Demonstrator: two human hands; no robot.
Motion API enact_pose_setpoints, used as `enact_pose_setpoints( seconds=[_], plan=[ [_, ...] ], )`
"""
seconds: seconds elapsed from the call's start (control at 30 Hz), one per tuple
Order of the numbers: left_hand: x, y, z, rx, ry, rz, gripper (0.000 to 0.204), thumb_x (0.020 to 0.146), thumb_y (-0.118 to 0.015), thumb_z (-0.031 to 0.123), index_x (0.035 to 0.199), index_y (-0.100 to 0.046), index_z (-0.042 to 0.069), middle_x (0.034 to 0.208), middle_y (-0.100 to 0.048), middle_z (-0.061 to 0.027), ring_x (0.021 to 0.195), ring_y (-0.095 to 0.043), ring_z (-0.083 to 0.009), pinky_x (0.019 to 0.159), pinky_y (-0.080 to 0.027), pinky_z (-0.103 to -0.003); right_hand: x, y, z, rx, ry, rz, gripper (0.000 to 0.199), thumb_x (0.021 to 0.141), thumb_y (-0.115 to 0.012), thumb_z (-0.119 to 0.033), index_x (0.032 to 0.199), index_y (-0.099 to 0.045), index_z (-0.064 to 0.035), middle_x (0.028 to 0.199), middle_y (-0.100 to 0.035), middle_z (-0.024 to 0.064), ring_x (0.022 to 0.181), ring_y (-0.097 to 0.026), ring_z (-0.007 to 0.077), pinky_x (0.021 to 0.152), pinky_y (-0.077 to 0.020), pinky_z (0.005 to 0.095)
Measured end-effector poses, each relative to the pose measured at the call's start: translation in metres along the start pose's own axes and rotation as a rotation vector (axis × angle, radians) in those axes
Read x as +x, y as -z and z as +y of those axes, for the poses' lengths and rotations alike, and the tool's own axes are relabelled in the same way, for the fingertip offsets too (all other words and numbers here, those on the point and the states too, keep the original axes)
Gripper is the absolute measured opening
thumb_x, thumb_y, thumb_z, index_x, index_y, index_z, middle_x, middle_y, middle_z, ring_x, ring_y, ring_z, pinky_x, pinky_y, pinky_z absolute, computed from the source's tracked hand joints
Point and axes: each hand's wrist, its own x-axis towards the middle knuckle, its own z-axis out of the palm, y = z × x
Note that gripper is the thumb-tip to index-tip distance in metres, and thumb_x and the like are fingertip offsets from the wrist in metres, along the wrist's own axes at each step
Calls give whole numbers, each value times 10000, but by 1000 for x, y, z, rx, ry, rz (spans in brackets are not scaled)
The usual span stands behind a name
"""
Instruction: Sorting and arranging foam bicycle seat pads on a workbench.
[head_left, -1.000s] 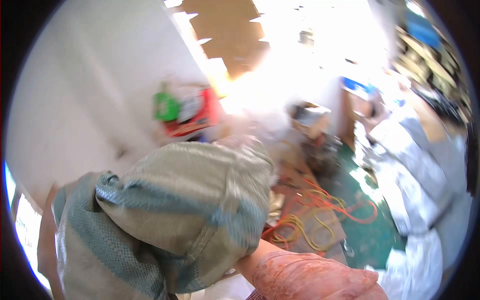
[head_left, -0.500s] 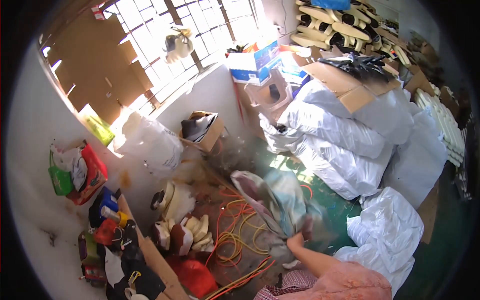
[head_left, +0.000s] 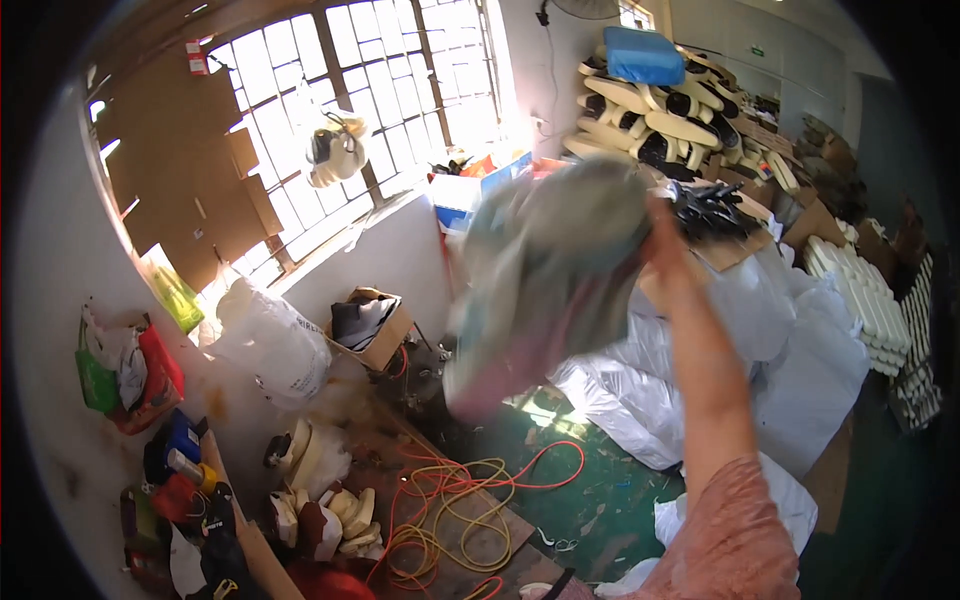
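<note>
The right hand [head_left: 668, 245], toward two o'clock from the middle of the view, looks clenched on the edge of a grey-green sack [head_left: 560, 270], though blur hides how each finger lies; the left hand is out of view, so its state cannot be told. The sack is up in the air around the centre, its bulk toward eight o'clock of the fist, with bluish bands and a pinkish patch at its lower end, partly covering the white plastic bags [head_left: 635, 410] at four o'clock. The tangled hoses [head_left: 455, 510] lie at six. The sack seems light and thoroughly soft, probably woven plastic: likely to flop and billow rather than keep a shape, somewhat slippery, and hardly fragile. A full fist around a gathered fold or the rim should hold better than a fingertip pinch on one flat layer, and a second grasp on the opposite edge would tame the loose end. Any writing on the sack is lost in the blur. The printed white bag [head_left: 265, 335] near nine o'clock carries dark lettering, broken by creases; a small green sign [head_left: 757, 51] toward half past one has marks too tiny to read.
</note>
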Motion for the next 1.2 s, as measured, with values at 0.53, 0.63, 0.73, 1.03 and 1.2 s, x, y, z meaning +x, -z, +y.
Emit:
enact_pose_setpoints(
  seconds=[0.53, 0.63, 0.73, 1.03, 1.2],
  plan=[
    [-145, 54, -113, -338, 138, 384, 379, 893, -565, 146, 1174, -504, -101, 1109, -543, -200, 867, -621, -366, 674, -554, -426, -525, -434, -10, 133, -578, -945, 223, 790, -586, -147, 983, -623, -41, 832, -650, 98, 758, -635, 217, 665, -512, 342],
    [-181, 75, -124, -477, 372, 454, 431, 857, -586, 123, 1263, -473, 30, 1054, -559, -98, 885, -572, -208, 726, -502, -320, -580, -466, -81, 434, -644, -1566, 261, 813, -591, -159, 1042, -620, -38, 797, -656, 79, 694, -639, 166, 642, -520, 314],
    [-240, 101, -169, -8, 9, 584, 204, 860, -552, 183, 992, -575, 29, 893, -605, -80, 696, -598, -198, 607, -513, -319, -596, -497, -121, 535, -478, -1846, 317, 819, -642, -207, 1080, -612, -29, 874, -674, 92, 788, -659, 176, 682, -531, 317],
    [-403, 18, -150, -670, 71, 1100, 328, 841, -612, 170, 1116, -588, -8, 912, -659, -87, 710, -653, -167, 614, -503, -257, -683, -605, -227, 517, -570, -1886, 249, 803, -620, -57, 1046, -599, -11, 800, -649, 79, 647, -632, 135, 579, -510, 252],
    [-471, -24, -246, -948, 224, 1349, 284, 817, -626, 147, 1062, -620, 4, 863, -658, -67, 644, -635, -143, 554, -480, -233, -794, -629, -304, 560, 32, -1869, 267, 787, -647, -131, 1016, -616, 4, 817, -661, 77, 732, -633, 159, 687, -518, 302]
  ],
)
